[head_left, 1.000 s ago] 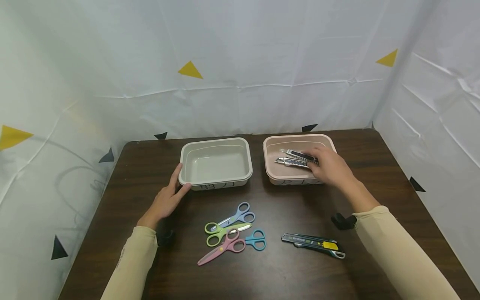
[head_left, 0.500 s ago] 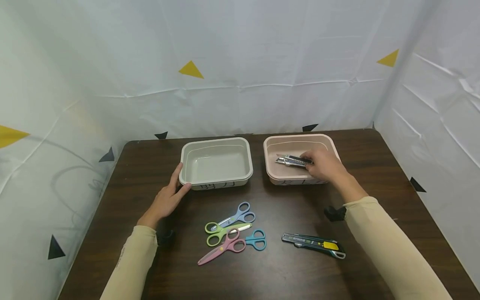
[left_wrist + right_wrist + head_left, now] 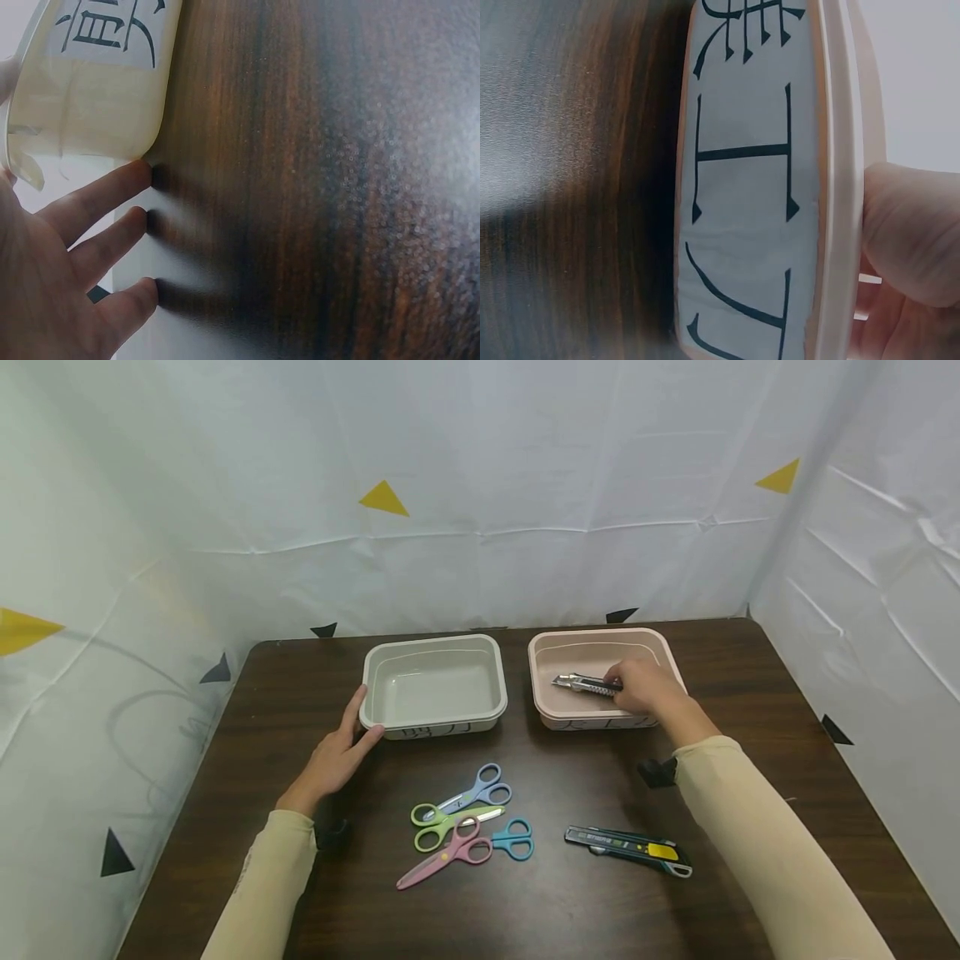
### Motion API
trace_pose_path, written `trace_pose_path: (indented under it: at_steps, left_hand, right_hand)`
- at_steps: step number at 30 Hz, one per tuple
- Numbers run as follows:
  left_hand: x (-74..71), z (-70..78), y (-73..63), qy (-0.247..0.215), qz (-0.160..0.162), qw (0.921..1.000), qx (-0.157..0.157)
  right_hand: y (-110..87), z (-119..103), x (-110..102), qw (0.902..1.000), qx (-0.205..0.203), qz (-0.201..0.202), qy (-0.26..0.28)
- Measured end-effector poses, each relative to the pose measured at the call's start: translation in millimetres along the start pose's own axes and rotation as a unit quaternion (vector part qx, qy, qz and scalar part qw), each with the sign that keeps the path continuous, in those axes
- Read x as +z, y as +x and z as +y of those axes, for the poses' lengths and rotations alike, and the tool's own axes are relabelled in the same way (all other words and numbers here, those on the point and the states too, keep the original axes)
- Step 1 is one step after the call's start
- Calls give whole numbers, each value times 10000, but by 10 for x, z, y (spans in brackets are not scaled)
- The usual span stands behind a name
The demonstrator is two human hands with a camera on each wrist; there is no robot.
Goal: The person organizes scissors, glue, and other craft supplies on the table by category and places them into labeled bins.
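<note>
A pale grey-white bin [image 3: 438,727] stands at the back left of the table. My left hand [image 3: 337,754] rests at its near left corner with the fingers spread; in the left wrist view several fingertips [image 3: 135,174] come down by its base. To the right, a pink bin [image 3: 596,720] holds a silver and black box cutter [image 3: 581,683], blade end pointing left. My right hand [image 3: 647,687] reaches into this bin and grips the cutter's right end. In the right wrist view the bin's rim hides most of the fingers, and the thumb [image 3: 915,225] shows beside it.
Blue, green, pink and teal scissors [image 3: 452,856] lie overlapping on the dark wood table [image 3: 540,910] in front of the bins. Dark box cutters with a yellow part [image 3: 630,848] lie side by side at the near right. White sheeting [image 3: 480,460] walls the back and sides.
My right hand has shifted slightly left inside the pink bin. The two silver cutters seen apart earlier now show as one shape under it. The left hand has stayed put.
</note>
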State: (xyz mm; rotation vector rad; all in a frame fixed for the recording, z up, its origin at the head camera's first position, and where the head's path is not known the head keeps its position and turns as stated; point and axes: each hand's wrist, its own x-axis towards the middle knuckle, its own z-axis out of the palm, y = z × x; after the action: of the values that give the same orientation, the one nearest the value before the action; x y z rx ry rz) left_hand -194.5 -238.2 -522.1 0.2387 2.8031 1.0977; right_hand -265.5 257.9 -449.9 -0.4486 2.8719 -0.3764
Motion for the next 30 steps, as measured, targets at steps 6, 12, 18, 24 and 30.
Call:
trace_pose_path:
  at_steps: [6,12,18,24,30]
  left_hand:
    - [1,-1,-2,15,18,10000,-11]
    - [9,0,0,50,12,10000,-46]
    - [20,-23,14,11,50,10000,-45]
    - [15,-48,24,-16,73,10000,-31]
    - [11,-39,11,26,83,10000,-17]
  right_hand:
    - [35,24,18,9997,223,-82,-74]
    - [72,54,49,9995,296,-56,-68]
    - [91,52,67,9982,596,-69,-58]
    - [103,21,79,9977,676,31,-59]
    - [96,-13,66,9975,685,142,-127]
